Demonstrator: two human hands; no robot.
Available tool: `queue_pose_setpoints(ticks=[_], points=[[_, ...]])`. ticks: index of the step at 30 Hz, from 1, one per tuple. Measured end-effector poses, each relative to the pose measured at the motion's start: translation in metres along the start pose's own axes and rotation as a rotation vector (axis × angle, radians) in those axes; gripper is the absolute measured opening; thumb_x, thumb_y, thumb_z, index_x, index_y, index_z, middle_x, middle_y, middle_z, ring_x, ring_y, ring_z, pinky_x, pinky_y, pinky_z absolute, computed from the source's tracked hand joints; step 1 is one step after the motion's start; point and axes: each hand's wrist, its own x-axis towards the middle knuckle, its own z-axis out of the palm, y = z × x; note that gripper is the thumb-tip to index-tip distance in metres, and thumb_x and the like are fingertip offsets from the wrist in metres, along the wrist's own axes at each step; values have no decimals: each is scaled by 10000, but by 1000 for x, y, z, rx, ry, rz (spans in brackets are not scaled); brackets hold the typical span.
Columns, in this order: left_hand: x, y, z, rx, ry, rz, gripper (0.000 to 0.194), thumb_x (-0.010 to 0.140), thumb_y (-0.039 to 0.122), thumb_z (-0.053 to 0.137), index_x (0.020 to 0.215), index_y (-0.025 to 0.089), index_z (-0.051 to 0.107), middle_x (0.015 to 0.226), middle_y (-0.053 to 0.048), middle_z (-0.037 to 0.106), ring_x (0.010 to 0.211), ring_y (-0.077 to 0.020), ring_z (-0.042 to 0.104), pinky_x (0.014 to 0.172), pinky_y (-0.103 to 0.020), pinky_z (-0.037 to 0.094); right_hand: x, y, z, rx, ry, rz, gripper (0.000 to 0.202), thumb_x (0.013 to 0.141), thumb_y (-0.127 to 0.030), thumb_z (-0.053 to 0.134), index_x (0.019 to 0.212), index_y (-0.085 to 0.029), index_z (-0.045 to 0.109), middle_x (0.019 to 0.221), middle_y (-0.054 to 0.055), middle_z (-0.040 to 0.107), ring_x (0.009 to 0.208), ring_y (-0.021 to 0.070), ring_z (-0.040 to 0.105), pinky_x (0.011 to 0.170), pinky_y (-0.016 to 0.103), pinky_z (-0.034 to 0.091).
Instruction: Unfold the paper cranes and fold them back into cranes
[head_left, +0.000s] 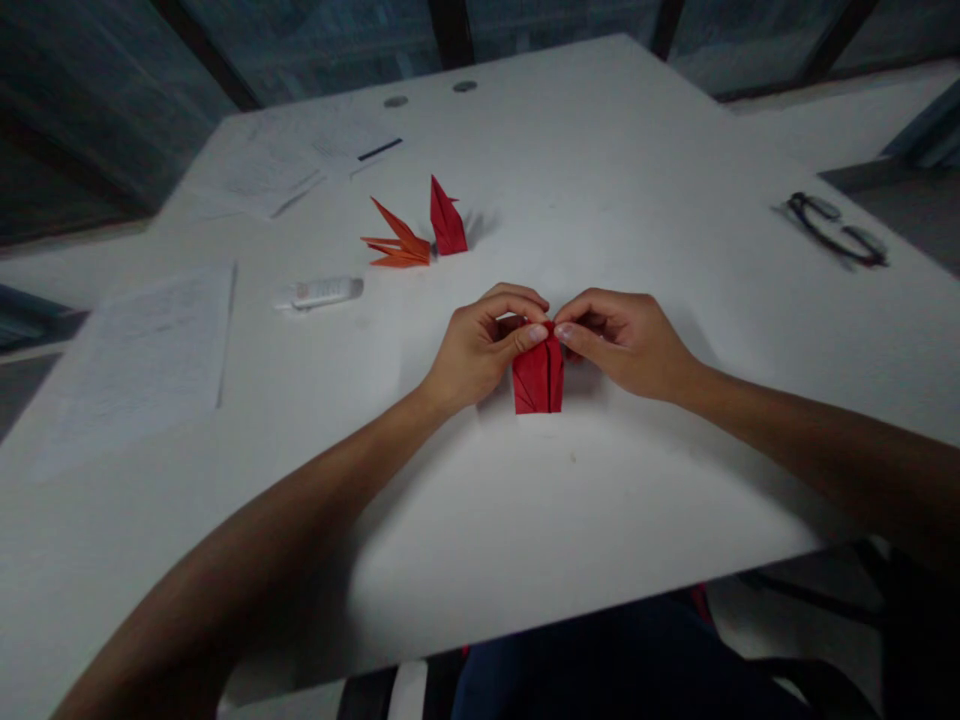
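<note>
Between my hands is a small folded piece of red origami paper (535, 385), with creases and a dark slit running down its front. My left hand (491, 345) pinches its top edge, thumb in front and fingers behind. At the top right corner, my right hand (622, 340) pinches the same paper between thumb and forefinger. The fingertips of both hands nearly meet there and hide the upper edge. Farther back stand a red folded paper piece (448, 222) with a pointed tip and an orange folded paper piece (403, 243) with several spikes, close side by side.
A white glue tube (326, 292) lies left of my hands on the white table (480, 530). Printed sheets (142, 350) are at the left, more papers (262, 175) behind them near a dark pen (380, 149). Eyeglasses (836, 230) lie at the right.
</note>
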Motion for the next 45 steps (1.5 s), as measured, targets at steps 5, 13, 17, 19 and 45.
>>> queue_pose_setpoints(ticks=[5,13,17,19,45], points=[[1,-2,0,-16,22,-7,158,855,368,813,916,228,774,1047,-54,699,989,-159,670,907,-309,537,1,-1,-4,-109,23,-93,142,936,-326,700,996,-201,733,879,8,746,671,123,639,587,246,487],[1,-1,1,34,22,-6,153,865,372,804,901,223,790,1019,-54,699,946,-149,665,884,-302,531,4,-1,-10,-349,24,-328,128,930,-279,696,1033,-232,756,959,29,755,717,152,670,710,307,550],[0,-2,1,44,9,5,175,852,398,813,903,231,801,999,-49,700,925,-146,665,870,-298,531,4,0,-12,-399,6,-361,144,944,-298,682,1053,-255,766,1009,36,762,722,167,671,725,335,564],[0,-3,1,55,-1,3,207,838,430,819,898,233,804,993,-48,704,912,-149,665,865,-304,534,4,1,-13,-411,-11,-351,152,952,-318,677,1059,-270,774,1020,40,770,746,183,680,737,352,568],[4,-13,-3,96,227,62,494,789,527,841,1145,274,610,1153,-56,648,941,-175,662,723,-291,552,11,3,-12,129,113,40,348,912,-607,691,941,-274,591,825,-7,656,602,139,611,565,304,530]])
